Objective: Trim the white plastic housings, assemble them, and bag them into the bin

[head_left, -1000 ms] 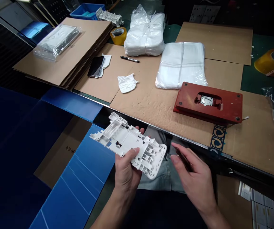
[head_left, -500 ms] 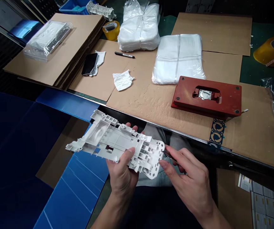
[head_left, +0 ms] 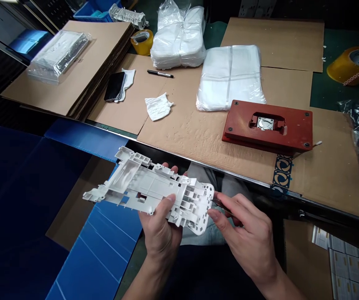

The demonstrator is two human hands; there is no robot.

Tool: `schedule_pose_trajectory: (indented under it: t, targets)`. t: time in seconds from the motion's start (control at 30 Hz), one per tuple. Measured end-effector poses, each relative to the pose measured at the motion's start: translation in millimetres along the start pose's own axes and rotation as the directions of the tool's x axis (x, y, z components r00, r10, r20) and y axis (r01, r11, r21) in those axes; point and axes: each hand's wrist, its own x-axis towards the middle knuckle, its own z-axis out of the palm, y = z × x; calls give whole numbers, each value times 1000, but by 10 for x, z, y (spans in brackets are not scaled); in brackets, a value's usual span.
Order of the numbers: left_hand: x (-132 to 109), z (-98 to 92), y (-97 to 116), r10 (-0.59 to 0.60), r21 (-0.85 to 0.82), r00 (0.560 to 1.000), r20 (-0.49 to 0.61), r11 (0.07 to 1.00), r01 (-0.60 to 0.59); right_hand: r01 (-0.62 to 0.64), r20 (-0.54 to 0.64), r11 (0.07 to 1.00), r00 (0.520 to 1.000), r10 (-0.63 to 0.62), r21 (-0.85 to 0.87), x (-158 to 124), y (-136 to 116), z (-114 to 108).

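My left hand (head_left: 160, 227) grips a white moulded plastic frame (head_left: 150, 189) from below, thumb on its near edge, holding it over my lap in front of the table edge. The frame is long, ribbed and full of cut-outs, its far end pointing left. My right hand (head_left: 248, 239) is closed around a thin dark tool (head_left: 226, 208) whose tip meets the frame's right end.
On the cardboard-covered table lie a red fixture block (head_left: 268, 127), two stacks of clear bags (head_left: 231, 77), a black pen (head_left: 160, 74), a phone (head_left: 114, 86), a crumpled white glove (head_left: 157, 106) and yellow tape rolls (head_left: 351, 64). A blue corrugated box (head_left: 82, 208) stands open at my left.
The frame has swung flatter and further left in my left hand. My right hand came in from the right until the tool's tip reached the frame's right end.
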Motion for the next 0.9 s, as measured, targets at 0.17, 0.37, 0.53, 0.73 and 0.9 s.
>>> schedule_pose_trajectory:
  t: [0.17,0.37,0.53,0.73,0.9]
  targets:
    - [-7,19,-1,13,15,1000,-28,1000,-13,61,16,998,998,-61,-8,0,-9,-24]
    - [6,21,7,23,26,998,-61,999,-22,99,78,995,992,-97,-25,-10,-40,-52]
    - [-15,-5,6,22,38,999,-44,999,-21,90,56,996,995,-88,-26,-44,-24,-15]
    - [-1,-24,-8,32,62,998,-57,998,-28,153,22,988,988,-152,-21,-102,-53,17]
    - [36,-2,-30,27,46,997,-77,999,-24,203,140,971,965,-221,128,-116,-20,-2]
